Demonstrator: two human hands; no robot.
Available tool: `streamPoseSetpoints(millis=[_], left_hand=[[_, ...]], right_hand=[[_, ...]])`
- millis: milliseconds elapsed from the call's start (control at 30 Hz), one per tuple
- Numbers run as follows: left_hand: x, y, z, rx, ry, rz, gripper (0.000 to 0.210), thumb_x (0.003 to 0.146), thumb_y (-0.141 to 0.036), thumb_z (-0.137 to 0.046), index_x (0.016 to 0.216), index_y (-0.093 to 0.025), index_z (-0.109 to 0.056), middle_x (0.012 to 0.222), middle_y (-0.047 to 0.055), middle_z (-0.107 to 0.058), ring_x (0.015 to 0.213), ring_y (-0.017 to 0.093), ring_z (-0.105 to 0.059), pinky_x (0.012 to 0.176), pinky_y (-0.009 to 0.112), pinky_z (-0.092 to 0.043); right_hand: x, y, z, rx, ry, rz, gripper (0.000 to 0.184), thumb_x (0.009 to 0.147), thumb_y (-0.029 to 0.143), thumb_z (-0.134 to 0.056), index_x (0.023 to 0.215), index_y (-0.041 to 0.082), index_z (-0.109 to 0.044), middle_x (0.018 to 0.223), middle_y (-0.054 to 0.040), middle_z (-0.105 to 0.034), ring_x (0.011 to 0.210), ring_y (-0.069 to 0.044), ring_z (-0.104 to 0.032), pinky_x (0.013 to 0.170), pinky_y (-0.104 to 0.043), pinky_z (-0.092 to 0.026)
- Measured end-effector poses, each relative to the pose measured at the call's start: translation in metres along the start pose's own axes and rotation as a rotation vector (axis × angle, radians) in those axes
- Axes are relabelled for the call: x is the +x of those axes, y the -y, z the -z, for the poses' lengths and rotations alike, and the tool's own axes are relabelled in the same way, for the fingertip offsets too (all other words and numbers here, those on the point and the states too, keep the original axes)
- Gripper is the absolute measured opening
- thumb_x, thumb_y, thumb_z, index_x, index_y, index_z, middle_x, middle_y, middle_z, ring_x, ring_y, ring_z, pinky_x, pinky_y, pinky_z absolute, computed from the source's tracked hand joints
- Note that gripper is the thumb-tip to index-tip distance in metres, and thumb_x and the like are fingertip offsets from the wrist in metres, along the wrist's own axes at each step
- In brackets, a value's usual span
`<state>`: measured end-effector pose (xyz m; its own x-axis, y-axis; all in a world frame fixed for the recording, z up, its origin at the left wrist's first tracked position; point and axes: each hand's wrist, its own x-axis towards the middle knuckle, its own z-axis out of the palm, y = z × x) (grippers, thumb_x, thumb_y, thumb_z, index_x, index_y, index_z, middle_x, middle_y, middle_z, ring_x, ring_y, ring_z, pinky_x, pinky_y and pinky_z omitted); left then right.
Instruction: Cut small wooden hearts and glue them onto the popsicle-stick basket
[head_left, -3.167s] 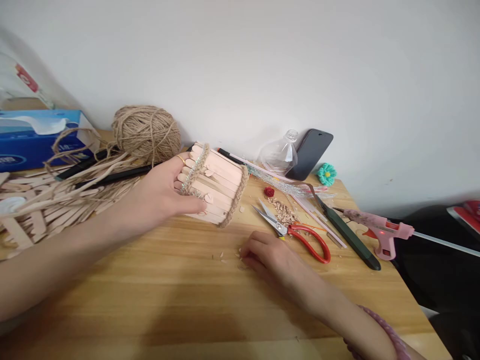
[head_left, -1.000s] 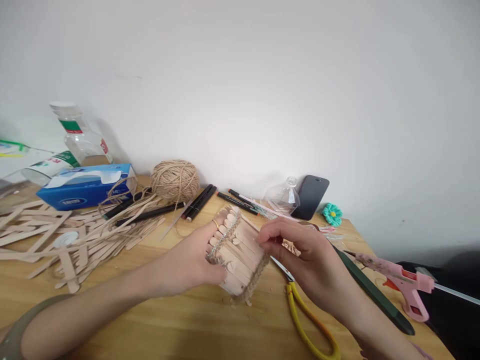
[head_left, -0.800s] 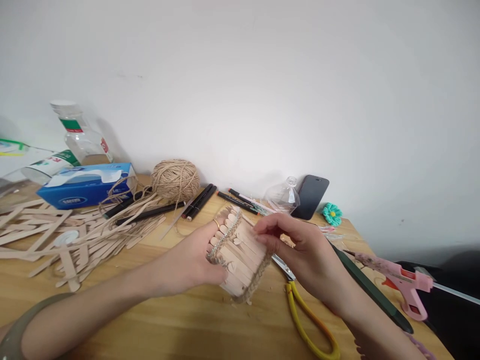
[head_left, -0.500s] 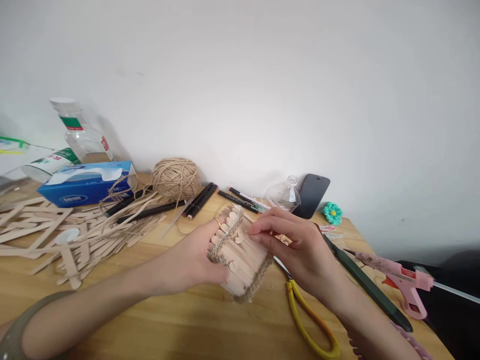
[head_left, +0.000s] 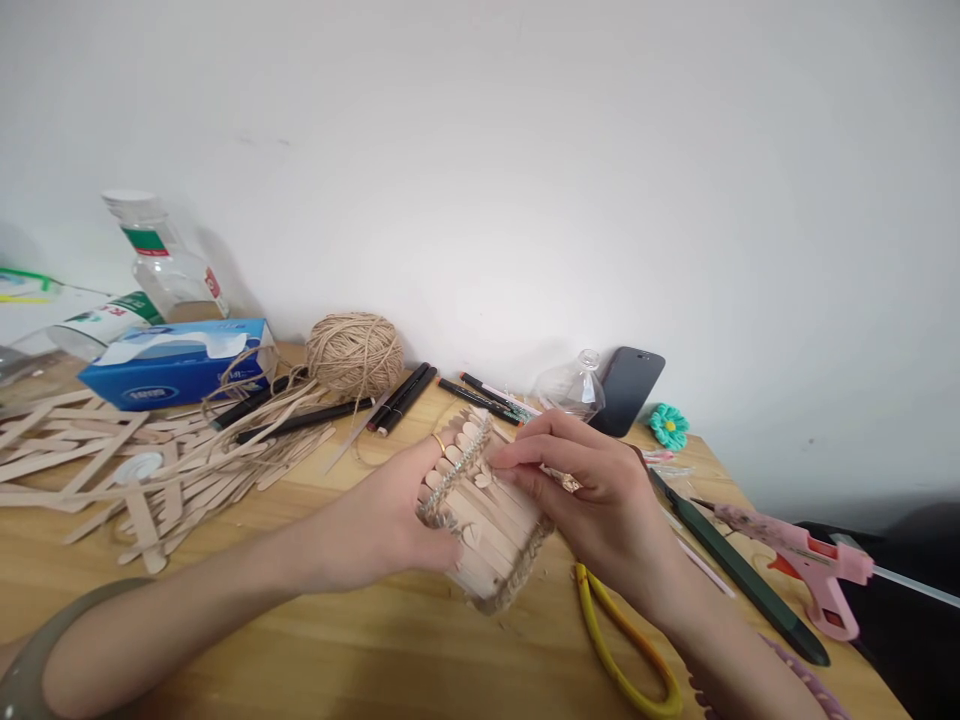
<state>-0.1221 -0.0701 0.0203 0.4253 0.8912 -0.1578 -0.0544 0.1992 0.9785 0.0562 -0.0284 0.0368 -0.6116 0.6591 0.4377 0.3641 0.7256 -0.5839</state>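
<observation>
A small craft-stick box (head_left: 495,550) is held tilted above the table in my left hand (head_left: 382,515), whose thumb lies along the near side while the other fingers are hidden behind it. Its stick faces are edged with twine and a silvery braid (head_left: 459,470), and rounded stick ends line the top. Little petal-shaped wood pieces (head_left: 484,478) sit on the front face. Beside them, my right hand (head_left: 596,485) has its thumb and forefinger pinched against that face; whatever is between the fingertips is hidden. Yellow-handled scissors (head_left: 592,625) lie below my right wrist.
Loose craft sticks (head_left: 97,480) cover the left side, near a blue tissue box (head_left: 180,375). A twine ball (head_left: 354,352) and markers (head_left: 409,400) lie behind. On the right are a phone (head_left: 634,385), a green cutter (head_left: 750,580) and a pink glue gun (head_left: 806,560).
My right fingertips have shifted slightly left over the box's front face, beside the petal pieces. My left hand keeps its hold, and the view has moved a little.
</observation>
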Motion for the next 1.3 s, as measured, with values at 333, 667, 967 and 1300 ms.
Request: streamPoseSetpoints(millis=[333,667,967,1300], left_hand=[[-0.003,-0.004,-0.003,-0.015,-0.010,0.017,0.047,0.061,-0.003,-0.060,0.103,-0.019,-0.051,0.072,-0.008,-0.055,0.064,0.009,-0.048,0.055,0.017,-0.037],[-0.003,0.006,0.000,0.092,-0.039,-0.027,0.041,0.064,-0.004,-0.058,0.100,-0.020,-0.050,0.070,-0.008,-0.051,0.062,0.009,-0.047,0.054,0.017,-0.038],[-0.005,0.006,0.000,0.139,-0.043,-0.052,0.045,0.067,-0.005,-0.058,0.106,-0.023,-0.047,0.073,-0.007,-0.049,0.065,0.010,-0.048,0.056,0.018,-0.039],[-0.002,0.009,-0.001,-0.034,-0.006,-0.027,0.057,0.066,-0.006,-0.063,0.117,-0.024,-0.043,0.082,-0.005,-0.055,0.072,0.011,-0.051,0.063,0.019,-0.043]], right_hand=[[-0.007,0.004,0.002,-0.011,-0.075,0.000,0.013,0.084,0.011,-0.053,0.084,0.020,-0.063,0.082,-0.0045,-0.060,0.073,-0.015,-0.056,0.060,-0.027,-0.046],[-0.008,0.006,0.000,-0.072,-0.038,0.021,0.012,0.083,0.013,-0.054,0.082,0.018,-0.065,0.081,-0.0053,-0.060,0.072,-0.015,-0.056,0.060,-0.027,-0.046],[-0.006,0.011,0.002,-0.120,-0.007,0.046,0.014,0.085,0.012,-0.051,0.083,0.018,-0.063,0.078,-0.0047,-0.059,0.072,-0.015,-0.056,0.062,-0.027,-0.046],[-0.007,0.005,0.005,-0.010,-0.142,-0.030,0.012,0.086,0.016,-0.053,0.085,0.022,-0.064,0.083,-0.0021,-0.061,0.076,-0.014,-0.057,0.066,-0.025,-0.047]])
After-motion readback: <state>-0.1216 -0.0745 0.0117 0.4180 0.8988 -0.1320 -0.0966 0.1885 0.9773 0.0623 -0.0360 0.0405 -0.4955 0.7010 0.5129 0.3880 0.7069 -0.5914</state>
